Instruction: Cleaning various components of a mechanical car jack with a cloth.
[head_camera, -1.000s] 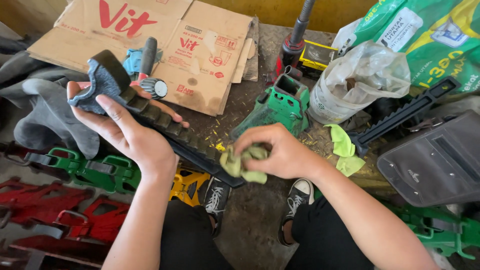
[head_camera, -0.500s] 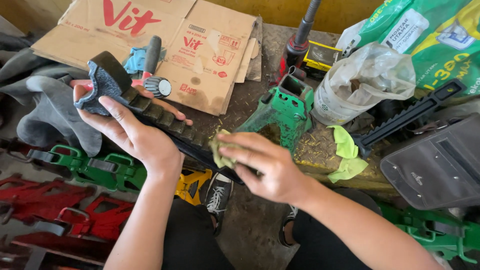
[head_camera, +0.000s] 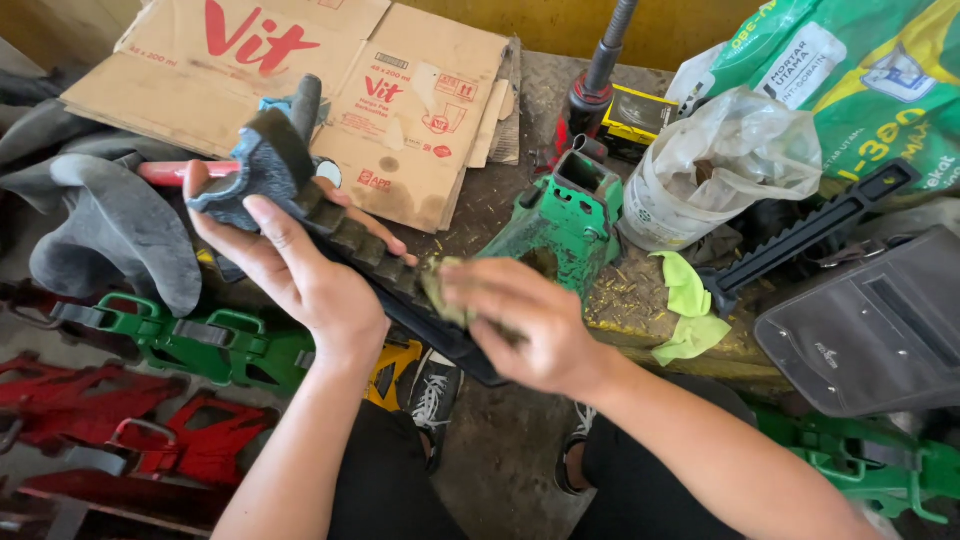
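My left hand (head_camera: 300, 265) grips a long black notched bar (head_camera: 355, 250) near its thick upper end, holding it at a slant from upper left to lower right. My right hand (head_camera: 520, 320) presses a small yellow-green rag (head_camera: 437, 288) against the middle of the bar. The bar's lower end is hidden under that hand.
Flattened cardboard (head_camera: 300, 90) lies behind. A green metal part (head_camera: 560, 215) stands beside my right hand, a plastic-wrapped tub (head_camera: 720, 170) and green sacks (head_camera: 860, 70) beyond it. A second black notched bar (head_camera: 800, 240), another yellow-green cloth (head_camera: 685, 310), grey gloves (head_camera: 110, 220), green and red frames (head_camera: 200, 340) surround my legs.
My right hand has carried the rag up the bar toward my left hand. The left hand with the bar has shifted slightly right and closer to the camera.
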